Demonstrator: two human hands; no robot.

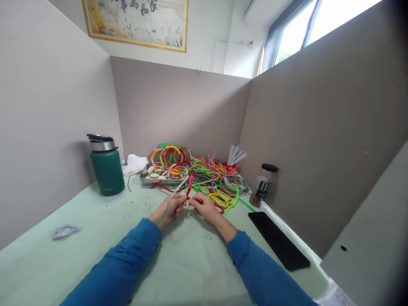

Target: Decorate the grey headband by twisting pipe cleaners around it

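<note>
My left hand [172,207] is closed around a red and pink pipe cleaner [190,183], which stands up from the fingers, and a thin pale grey strand [178,189] that curves back over the wrist. Close against it, my right hand [204,205] pinches the lower end of the red pipe cleaner between thumb and fingers. The exact point of the pinch is small and partly covered by the fingertips. Just beyond both hands lies a tangled heap of coloured pipe cleaners [208,172], with a yellow bundle [220,198] beside my right hand.
Behind my left hand, a metal tray [165,181] holds shell-like pieces, with coloured pipe cleaner rings [168,156] above. A green flask [107,172] and white tissue [136,163] stand left. To the right are a coiled grey wire [236,184], a black-lidded jar [264,185] and a black phone-like slab [278,240].
</note>
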